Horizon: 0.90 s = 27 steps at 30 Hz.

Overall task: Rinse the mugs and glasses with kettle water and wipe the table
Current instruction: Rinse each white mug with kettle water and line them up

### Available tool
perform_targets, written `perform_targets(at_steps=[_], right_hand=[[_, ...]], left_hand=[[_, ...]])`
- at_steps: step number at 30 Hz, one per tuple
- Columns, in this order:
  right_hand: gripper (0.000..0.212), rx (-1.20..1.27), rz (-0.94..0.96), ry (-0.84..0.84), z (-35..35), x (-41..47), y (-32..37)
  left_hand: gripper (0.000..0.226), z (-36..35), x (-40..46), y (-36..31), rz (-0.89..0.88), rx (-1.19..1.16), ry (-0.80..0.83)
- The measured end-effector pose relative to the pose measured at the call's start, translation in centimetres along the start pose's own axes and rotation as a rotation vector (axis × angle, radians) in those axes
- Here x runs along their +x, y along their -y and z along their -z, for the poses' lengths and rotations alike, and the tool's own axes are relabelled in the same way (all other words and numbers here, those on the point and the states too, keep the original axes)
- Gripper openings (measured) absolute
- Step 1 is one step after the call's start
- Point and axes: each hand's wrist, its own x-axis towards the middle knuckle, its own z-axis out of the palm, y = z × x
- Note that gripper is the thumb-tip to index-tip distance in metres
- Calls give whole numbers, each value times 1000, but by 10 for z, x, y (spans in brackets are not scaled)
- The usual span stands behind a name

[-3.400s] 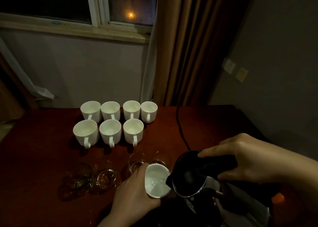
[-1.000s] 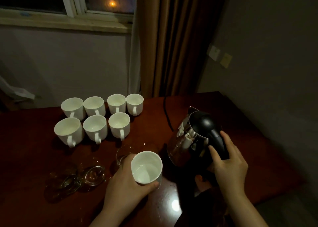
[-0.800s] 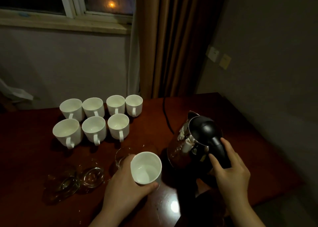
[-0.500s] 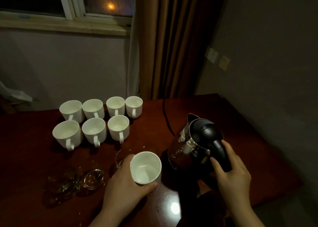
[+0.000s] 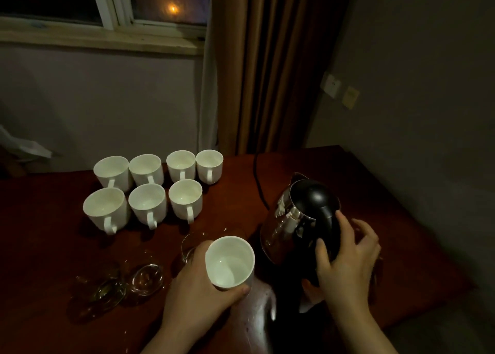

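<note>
Stood off to the side while this went on, room was really dim. The left hand (image 5: pixel 199 286) was wrapped around a white mug (image 5: pixel 230 262), holding it just above the near edge of the table (image 5: pixel 48 235) with the mouth tipped a bit toward the person. Looked like a little water sat in the bottom, hard to be sure in that light. The right hand (image 5: pixel 345 257) was at the black handle of the kettle (image 5: pixel 300 219), thumb against it and fingers spread loosely, not really clamped around it. The kettle stood upright on the table, just right of the mug.

If I was doing the swirl step, I'd roll the wrist slowly so the water climbs the whole inside wall, and keep the rim level enough not to slosh. There was already a wet shine on the wood (image 5: pixel 257 310) right under the mug (so more wiping later anyway).

Seven other mugs (image 5: pixel 147 190) sat in two rows at the back left, well clear. The glasses (image 5: pixel 134 278) were close to the left hand though, one just behind its knuckles, so I'd watch the elbow. Also mind the cord (image 5: pixel 258 182) running behind the kettle.
</note>
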Motion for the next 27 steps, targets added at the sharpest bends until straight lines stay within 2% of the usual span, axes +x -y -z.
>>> perform_targets(at_steps=[2, 3, 6, 8, 11, 16, 22, 27], right_hand=[[50, 111, 154, -41, -3, -17, 16], [44, 175, 225, 23, -5, -27, 26], [39, 381, 177, 436, -14, -50, 56], [51, 408, 92, 611, -22, -55, 65], [65, 496, -22, 648, -31, -50, 75], [71, 586, -69, 672, -49, -37, 90], [63, 633, -130, 683, -63, -10, 102], [55, 627, -144, 616, -79, 15, 120]], left_hand=[[70, 1, 2, -1, -1, -4, -14], [69, 1, 3, -3, -4, -5, -20], [66, 3, 8, -9, -1, 5, -54], [64, 3, 14, -13, 1, 26, -85], [69, 6, 22, -18, -9, 40, -137], [65, 6, 39, -24, 5, 26, -167], [73, 8, 69, -28, 24, 58, -214], [60, 13, 101, -28, -16, 84, -216]])
